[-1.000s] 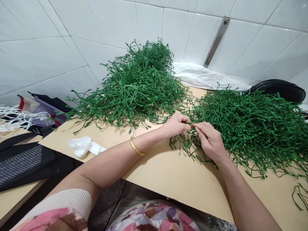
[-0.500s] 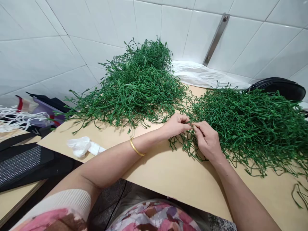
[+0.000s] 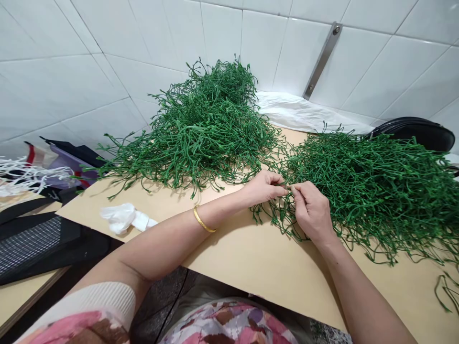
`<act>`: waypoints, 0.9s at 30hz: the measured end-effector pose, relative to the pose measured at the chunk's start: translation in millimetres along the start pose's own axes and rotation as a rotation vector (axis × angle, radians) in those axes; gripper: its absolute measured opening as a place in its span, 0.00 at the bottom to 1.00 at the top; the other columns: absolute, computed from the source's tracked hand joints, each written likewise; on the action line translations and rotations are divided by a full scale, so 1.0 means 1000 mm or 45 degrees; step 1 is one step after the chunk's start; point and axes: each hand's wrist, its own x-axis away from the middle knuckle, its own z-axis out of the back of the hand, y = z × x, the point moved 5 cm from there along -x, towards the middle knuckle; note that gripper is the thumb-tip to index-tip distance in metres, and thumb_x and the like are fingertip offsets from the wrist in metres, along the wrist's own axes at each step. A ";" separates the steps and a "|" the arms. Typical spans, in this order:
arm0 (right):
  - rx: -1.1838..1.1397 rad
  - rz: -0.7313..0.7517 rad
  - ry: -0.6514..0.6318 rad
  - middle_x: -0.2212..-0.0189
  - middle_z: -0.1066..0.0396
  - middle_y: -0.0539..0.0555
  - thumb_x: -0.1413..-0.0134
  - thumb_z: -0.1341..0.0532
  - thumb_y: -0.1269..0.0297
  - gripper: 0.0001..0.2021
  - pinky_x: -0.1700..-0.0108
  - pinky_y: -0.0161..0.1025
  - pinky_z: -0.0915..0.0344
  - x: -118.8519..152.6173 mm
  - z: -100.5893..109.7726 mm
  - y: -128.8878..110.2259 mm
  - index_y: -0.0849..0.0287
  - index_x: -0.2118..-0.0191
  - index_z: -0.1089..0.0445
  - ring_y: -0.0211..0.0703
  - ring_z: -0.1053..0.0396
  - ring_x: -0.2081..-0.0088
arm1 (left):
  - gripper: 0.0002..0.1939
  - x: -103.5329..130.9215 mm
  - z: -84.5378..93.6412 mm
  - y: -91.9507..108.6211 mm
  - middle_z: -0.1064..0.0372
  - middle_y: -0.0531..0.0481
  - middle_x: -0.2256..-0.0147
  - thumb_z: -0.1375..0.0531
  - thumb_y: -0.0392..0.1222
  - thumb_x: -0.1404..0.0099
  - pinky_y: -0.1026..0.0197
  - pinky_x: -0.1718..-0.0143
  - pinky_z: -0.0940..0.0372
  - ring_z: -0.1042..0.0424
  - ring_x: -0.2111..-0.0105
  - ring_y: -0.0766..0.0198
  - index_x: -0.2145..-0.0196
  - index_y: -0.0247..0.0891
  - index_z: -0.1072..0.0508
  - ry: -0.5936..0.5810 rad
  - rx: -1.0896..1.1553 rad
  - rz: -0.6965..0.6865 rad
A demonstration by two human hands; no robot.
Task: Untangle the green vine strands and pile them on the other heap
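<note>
- Left hand: fingertips pinching green strand — between both hands.
- Right hand: clamping green strand too.
- First green pile: lying at hands' 10 o'clock.
- Second green pile: lying at 3 o'clock.

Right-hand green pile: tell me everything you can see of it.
The right-hand green pile is a tangled, low, wide mound of thin, curly stems tipped with small buds, apparently plastic. It lies on the tan tabletop, beside the right hand, with loose strands trailing at its near edge. A black case sits partly hidden behind it.
</note>
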 end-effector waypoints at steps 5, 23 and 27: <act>0.292 0.138 -0.077 0.72 0.38 0.54 0.43 0.52 0.68 0.09 0.69 0.37 0.45 0.001 -0.005 -0.005 0.60 0.65 0.35 0.40 0.41 0.71 | 0.09 -0.001 0.001 -0.002 0.53 0.58 0.83 0.45 0.38 0.52 0.66 0.78 0.56 0.53 0.80 0.74 0.84 0.34 0.43 -0.001 -0.063 0.003; 0.320 0.247 -0.180 0.79 0.41 0.49 0.43 0.53 0.70 0.10 0.72 0.35 0.51 -0.001 -0.009 -0.002 0.58 0.75 0.43 0.38 0.49 0.77 | 0.11 0.000 -0.004 0.001 0.55 0.58 0.83 0.45 0.37 0.53 0.66 0.79 0.57 0.54 0.80 0.74 0.85 0.35 0.46 -0.054 -0.110 -0.027; 0.405 0.275 -0.192 0.77 0.40 0.51 0.43 0.53 0.69 0.10 0.71 0.36 0.51 -0.001 -0.009 -0.002 0.58 0.74 0.41 0.39 0.47 0.76 | 0.11 0.002 -0.004 0.003 0.55 0.58 0.84 0.45 0.36 0.54 0.66 0.79 0.58 0.54 0.80 0.75 0.86 0.35 0.46 -0.031 -0.049 -0.010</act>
